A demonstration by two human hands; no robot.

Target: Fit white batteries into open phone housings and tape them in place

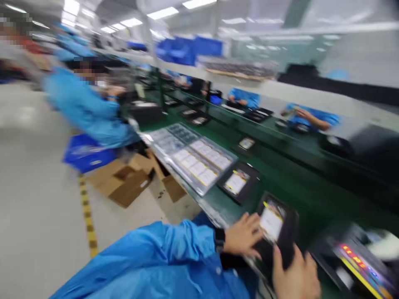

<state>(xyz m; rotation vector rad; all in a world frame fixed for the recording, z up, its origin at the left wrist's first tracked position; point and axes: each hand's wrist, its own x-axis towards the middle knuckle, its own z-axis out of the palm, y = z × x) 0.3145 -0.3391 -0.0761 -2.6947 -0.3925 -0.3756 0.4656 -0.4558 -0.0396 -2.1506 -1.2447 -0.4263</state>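
A flat black case (282,232) with a white, yellow-edged card (271,222) on it lies on the green bench in front of me. My left hand (243,236) rests at its left edge, fingers spread and reaching toward the card. At the near right corner is my right hand (296,274), thumb and fingers apart against the case, somewhat blurred. Just beyond sits a second black case (238,182) with a similar card. To the right of my right hand stands a device with a lit red display (353,255).
A clear sheet of white cards (199,164) lies along the bench's left edge. Further up is another black case (246,144). Open cardboard boxes (124,182) and a blue bin (89,153) stand on the floor. A co-worker in blue (90,108) sits at left; others work across the bench.
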